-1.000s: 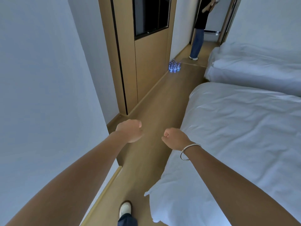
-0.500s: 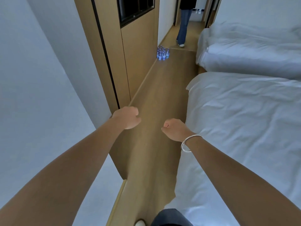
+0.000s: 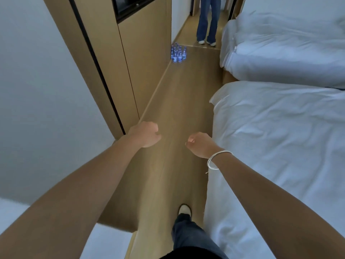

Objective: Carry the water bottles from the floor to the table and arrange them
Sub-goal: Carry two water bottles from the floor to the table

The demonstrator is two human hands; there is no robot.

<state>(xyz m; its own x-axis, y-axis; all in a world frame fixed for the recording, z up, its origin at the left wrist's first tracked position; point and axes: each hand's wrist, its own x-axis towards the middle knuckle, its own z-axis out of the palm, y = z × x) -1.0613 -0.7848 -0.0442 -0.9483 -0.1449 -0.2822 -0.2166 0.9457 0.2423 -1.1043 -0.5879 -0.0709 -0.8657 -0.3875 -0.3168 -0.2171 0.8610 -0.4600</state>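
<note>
both fists curled empty, left hand (image 3: 144, 134), right hand (image 3: 200, 144), water bottles (image 3: 178, 53) far down floor (image 3: 179, 109)

A tight cluster of small clear water bottles (image 3: 178, 53) with blue labels stands upright on the wooden floor, far down the aisle, just beside the wooden wall panel's base

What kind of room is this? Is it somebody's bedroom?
Probably a hotel room. Two beds with white covers, one near and one farther, stand along a narrow wooden floor, facing a built-in wooden cabinet. Water bottles stand grouped on the floor.
</note>
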